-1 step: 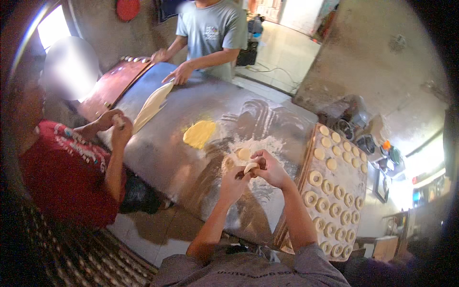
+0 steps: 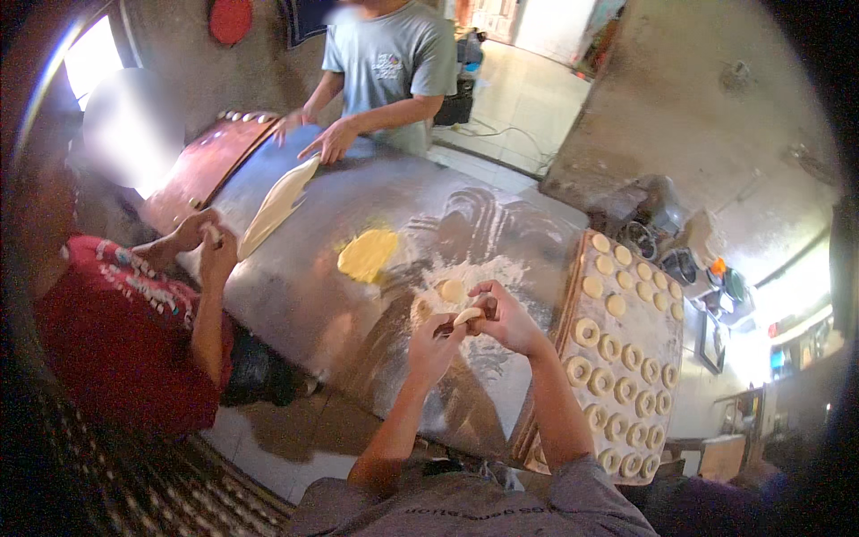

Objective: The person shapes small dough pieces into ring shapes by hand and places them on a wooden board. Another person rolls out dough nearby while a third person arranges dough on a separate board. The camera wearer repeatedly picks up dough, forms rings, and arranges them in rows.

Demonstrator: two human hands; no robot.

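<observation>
Between my two hands is a small, pale piece of dough (image 2: 466, 316), held above the metal table (image 2: 358, 349). It looks curved, like part of a ring; the fingers hide the rest. My left hand (image 2: 433, 346) pinches it from the left and my right hand (image 2: 512, 324) from the right. Just beyond them, a round dough disc (image 2: 451, 290) lies on a patch of white flour (image 2: 490, 270). Farther left sits a flat yellow lump (image 2: 368, 255) that looks soft.
On my right, a board (image 2: 559, 394) carries several dough discs and rings. A long dough strip (image 2: 279, 204) lies at the far left. One co-worker in grey (image 2: 386, 67) touches its far end; another in red (image 2: 134, 331) holds something small, on my left.
The grey-shirted co-worker's hand on the picture's left has lifted and blurred. The whole view has shifted slightly. My hands keep their pinch on the dough.
</observation>
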